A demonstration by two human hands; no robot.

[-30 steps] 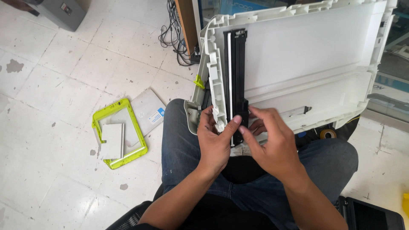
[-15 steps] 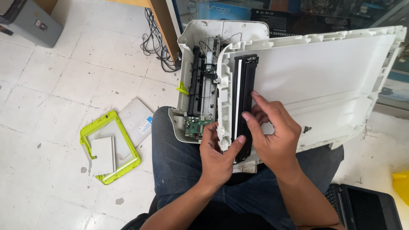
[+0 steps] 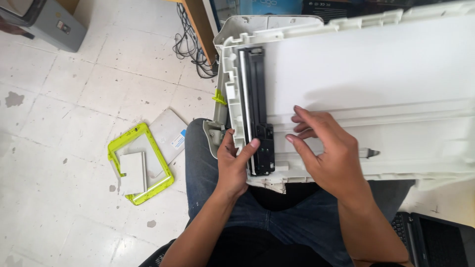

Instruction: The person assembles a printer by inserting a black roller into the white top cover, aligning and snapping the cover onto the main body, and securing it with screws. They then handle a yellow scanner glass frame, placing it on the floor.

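White floor tiles, stained in places, lie under my seat; a lime-green frame [image 3: 141,165] with a small white card on it rests there, overlapping a pale flat panel with a blue label [image 3: 170,133]. Across my lap sits the opened white printer lid [image 3: 376,84], cut off at the right edge. My left hand [image 3: 235,165] clasps its edge, thumb on the black scanner bar [image 3: 257,109]. My right hand [image 3: 326,148] hovers open, fingers spread, holding nothing. Cables [image 3: 190,47] trail behind; a dark device at lower right is cropped.
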